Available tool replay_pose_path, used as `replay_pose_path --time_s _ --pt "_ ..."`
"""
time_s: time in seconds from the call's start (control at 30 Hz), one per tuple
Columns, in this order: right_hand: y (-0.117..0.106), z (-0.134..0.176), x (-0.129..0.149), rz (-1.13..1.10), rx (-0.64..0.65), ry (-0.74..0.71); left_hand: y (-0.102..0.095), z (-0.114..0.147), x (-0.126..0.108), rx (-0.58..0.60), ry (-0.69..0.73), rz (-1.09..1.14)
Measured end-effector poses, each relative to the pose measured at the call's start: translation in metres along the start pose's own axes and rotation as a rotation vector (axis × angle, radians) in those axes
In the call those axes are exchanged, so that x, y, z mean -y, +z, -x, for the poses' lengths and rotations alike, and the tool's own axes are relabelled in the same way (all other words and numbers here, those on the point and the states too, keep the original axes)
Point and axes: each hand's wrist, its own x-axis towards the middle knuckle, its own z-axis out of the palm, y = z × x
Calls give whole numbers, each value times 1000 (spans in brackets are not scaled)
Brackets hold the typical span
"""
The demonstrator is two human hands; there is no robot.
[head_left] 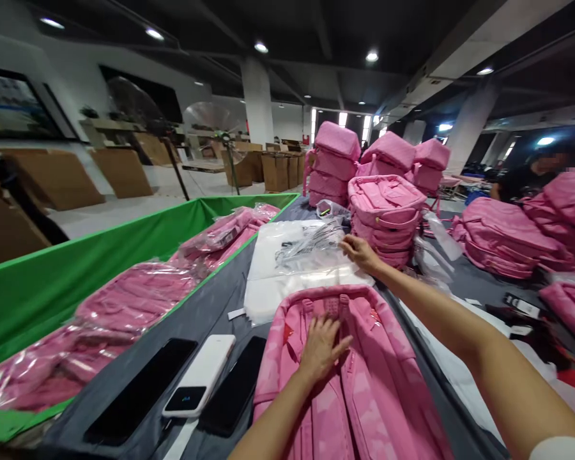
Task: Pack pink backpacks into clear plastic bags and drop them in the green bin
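Observation:
A pink camouflage backpack [378, 383] lies in front of me with its padded back and shoulder straps facing up. My left hand [322, 345] rests on its upper part, fingers spread over the straps. Beyond the backpack is a stack of flat, clear-to-white plastic bags [263, 268]. At the right side of this stack, my right hand [361, 252] pinches the edge of a crumpled clear plastic bag [316, 246] with printing on it. The bag's edge between the fingertips is hard to make out.
Left of the backpack lie two black phones [141, 390] and a white power bank [201, 374]. A green-sided bin [100, 255] holds bagged pink backpacks [134, 297]. Piled pink backpacks [386, 211] stand ahead, with more at right [508, 236]. A person [531, 176] is at far right.

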Motion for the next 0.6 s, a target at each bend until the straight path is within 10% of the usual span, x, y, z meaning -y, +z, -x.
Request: replay_pose_path --time_s 0.13,0.37,0.5,0.6 --pt "3 82 0 -74 87 -30 5 -19 -34 -293 -168 604" --pt "29 166 5 -170 30 67 7 -13 -81 -555 -361 654" --pt "35 164 17 -121 -70 323 -12 26 -63 -410 -432 308" --pt "21 139 17 31 -231 459 -28 44 -37 53 -436 -18"
